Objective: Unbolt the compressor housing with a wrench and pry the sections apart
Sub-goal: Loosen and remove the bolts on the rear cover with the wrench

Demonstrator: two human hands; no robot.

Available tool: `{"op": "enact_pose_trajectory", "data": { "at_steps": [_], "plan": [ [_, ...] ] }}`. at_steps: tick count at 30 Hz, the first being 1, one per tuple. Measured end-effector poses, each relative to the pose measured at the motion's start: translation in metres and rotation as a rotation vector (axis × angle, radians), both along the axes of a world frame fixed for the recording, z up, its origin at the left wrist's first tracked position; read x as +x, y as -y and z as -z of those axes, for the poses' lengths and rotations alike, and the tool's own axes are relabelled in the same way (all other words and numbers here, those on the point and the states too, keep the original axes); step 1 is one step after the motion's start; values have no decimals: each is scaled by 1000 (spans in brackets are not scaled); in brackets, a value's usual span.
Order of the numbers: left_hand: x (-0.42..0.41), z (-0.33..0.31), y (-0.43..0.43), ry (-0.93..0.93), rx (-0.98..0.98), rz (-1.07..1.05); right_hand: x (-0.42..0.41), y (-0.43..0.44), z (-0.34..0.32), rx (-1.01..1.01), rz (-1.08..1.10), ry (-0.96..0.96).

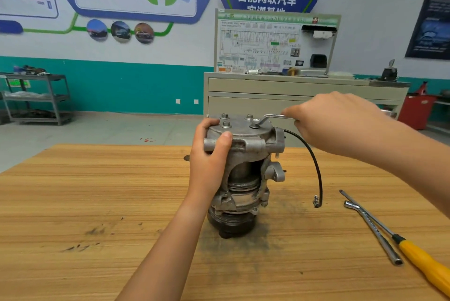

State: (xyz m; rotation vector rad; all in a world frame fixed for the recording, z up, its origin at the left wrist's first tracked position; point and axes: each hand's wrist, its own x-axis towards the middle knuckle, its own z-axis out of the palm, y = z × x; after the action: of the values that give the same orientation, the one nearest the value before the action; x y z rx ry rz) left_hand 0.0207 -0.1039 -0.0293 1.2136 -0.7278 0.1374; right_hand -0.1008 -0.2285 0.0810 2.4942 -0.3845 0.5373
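The compressor (246,178) stands upright mid-surface (97,191). The left hand (211,154) wraps its top housing, thumb in front. The right hand (333,122) curls round the wrench (270,118), whose ring end sits on the bolt (254,126) at 3 o'clock on the cover. Keep the ring fully seated and level, brace hard, and pull steadily to avoid slipping.

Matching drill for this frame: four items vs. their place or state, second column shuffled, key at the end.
1. left hand
2. wrench
3. screwdriver
4. black cable

A. lies on the table, yellow handle
B. grips the compressor near its top
C. arcs down from the compressor's side
D. head on the compressor's top, handle in the right hand

Pairs: 1-B, 2-D, 3-A, 4-C
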Motion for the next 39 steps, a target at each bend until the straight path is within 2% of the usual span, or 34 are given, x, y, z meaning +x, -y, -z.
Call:
{"op": "enact_pose_trajectory", "data": {
  "at_steps": [4,8,10,13,16,19,21,22,24,27,28,29,32,34,36,39],
  "plan": [
    [0,0,1,12,10,-17,-2,-19,0,-204,70,-94],
    [-1,0,-1,30,21,-18,-13,-16,22,-151,47,8],
    [0,0,-1,51,31,-25,-16,5,32,-64,-124,178],
    [3,0,-2,84,44,-58,2,48,38,-47,-356,252],
    [5,0,-2,84,44,-66,45,70,32,34,-352,222],
    [6,0,-1,74,21,-56,93,65,16,102,-474,85],
    [6,0,-1,83,22,-61,109,56,8,76,-491,-13],
    [7,0,-1,86,27,-62,111,55,6,57,-485,-4],
    [7,1,-2,79,33,-53,102,60,4,166,-462,253],
    [5,1,-1,70,42,-64,66,61,-4,665,-547,767],
    [4,1,0,63,44,-64,53,61,-8,703,-562,824],
    [3,1,1,59,43,-60,39,58,-10,663,-531,775],
    [1,0,0,55,25,-47,0,43,-7,389,-297,316],
    [0,0,0,55,19,-51,-15,33,0,273,-152,76],
    [0,-1,0,53,22,-50,-19,23,9,245,-106,-6],
    [-1,-1,0,50,30,-52,-19,21,17,286,-108,19]
  ]
}}
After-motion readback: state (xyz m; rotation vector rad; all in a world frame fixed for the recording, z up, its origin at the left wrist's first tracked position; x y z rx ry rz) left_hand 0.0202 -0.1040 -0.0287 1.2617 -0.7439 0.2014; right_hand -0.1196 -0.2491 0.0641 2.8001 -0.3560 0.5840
